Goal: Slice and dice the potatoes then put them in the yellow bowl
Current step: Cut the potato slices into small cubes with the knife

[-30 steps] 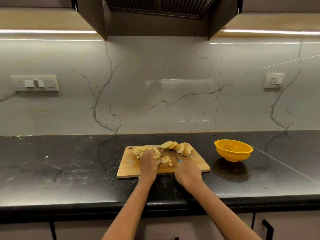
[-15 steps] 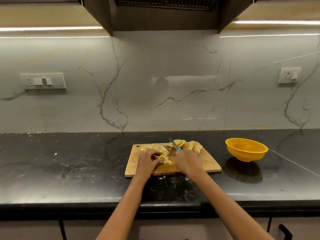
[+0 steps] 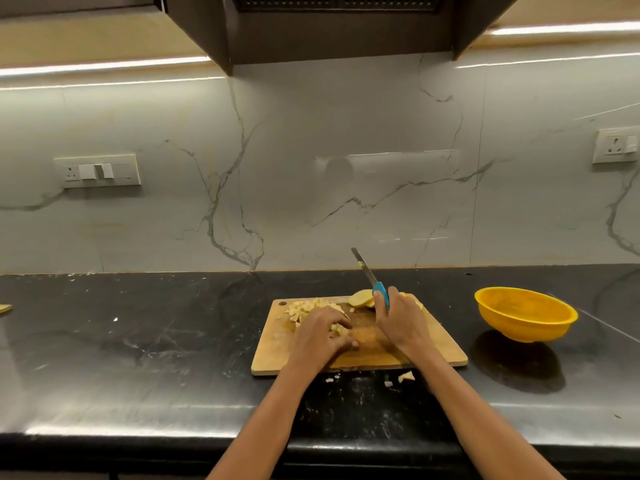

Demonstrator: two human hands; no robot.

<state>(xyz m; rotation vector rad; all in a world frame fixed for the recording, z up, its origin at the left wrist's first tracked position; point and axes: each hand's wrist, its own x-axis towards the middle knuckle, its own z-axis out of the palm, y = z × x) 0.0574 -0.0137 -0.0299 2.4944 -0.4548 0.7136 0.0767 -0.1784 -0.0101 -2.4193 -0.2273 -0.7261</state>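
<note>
Wooden board [image 3: 440, 344] holds diced potato [image 3: 304, 308] at back left, slices [image 3: 362, 298] behind your right hand [image 3: 398, 323]. It grips knife [image 3: 380, 294], blade raised. Left hand [image 3: 320, 336] curls over dice. Risk: blade drops near left fingers; pieces scatter off board. Yellow bowl [image 3: 524, 318] sits apart, right.

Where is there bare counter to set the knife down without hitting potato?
Bare black stone counter lies left of the wooden cutting board, and between the board and the yellow plastic bowl. The board is crowded: diced potato, slices, left hand, right hand gripping the blue-handled knife. Scraps litter the front edge.
</note>
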